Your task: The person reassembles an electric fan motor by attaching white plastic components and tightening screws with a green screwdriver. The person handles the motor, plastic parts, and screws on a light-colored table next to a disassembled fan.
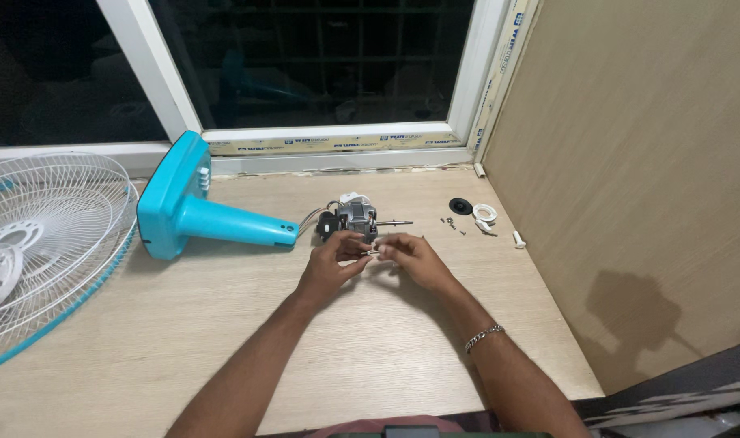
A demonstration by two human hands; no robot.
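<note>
A bare fan motor (356,219) with a metal shaft pointing right lies on the wooden table (183,324), wired to a turquoise fan stand (193,212) lying on its side. My left hand (331,261) and my right hand (410,255) meet just in front of the motor. Their fingertips pinch a small metal part (372,252) between them; it is too small to identify.
A white fan grille (41,235) with a turquoise rim lies at the left. A black round cap (460,206), a white ring (484,213), loose screws (452,223) and a white plastic peg (518,239) lie at the back right, near a brown wall panel. A window is behind.
</note>
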